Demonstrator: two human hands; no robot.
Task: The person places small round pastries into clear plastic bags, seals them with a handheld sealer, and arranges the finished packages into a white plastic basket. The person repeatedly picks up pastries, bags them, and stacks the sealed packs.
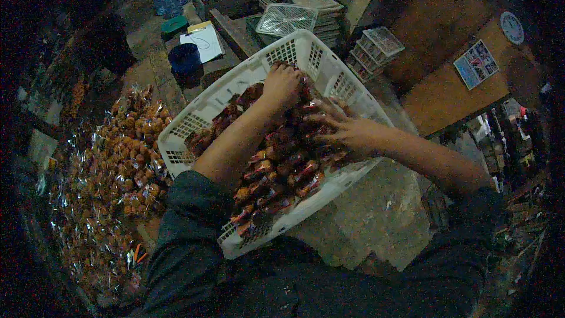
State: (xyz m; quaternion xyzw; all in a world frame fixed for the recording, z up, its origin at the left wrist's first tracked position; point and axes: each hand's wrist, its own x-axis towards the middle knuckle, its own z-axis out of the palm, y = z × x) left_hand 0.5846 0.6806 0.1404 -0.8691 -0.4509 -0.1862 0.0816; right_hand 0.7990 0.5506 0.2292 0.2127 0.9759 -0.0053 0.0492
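A white plastic basket with slotted walls stands tilted across the middle of the view. Rows of packed brown round snacks in clear wrappers with red parts fill much of it. My left hand reaches to the basket's far end, its fingers curled down among the packets; the fingertips and whatever they grip are hidden. Over the right side of the packets lies my right hand, palm down, fingers spread and touching the wrappers.
A big heap of clear-wrapped brown snacks covers the left side. Beyond the basket are a dark blue tub, white paper, a green item and stacked trays. A brown board stands at right.
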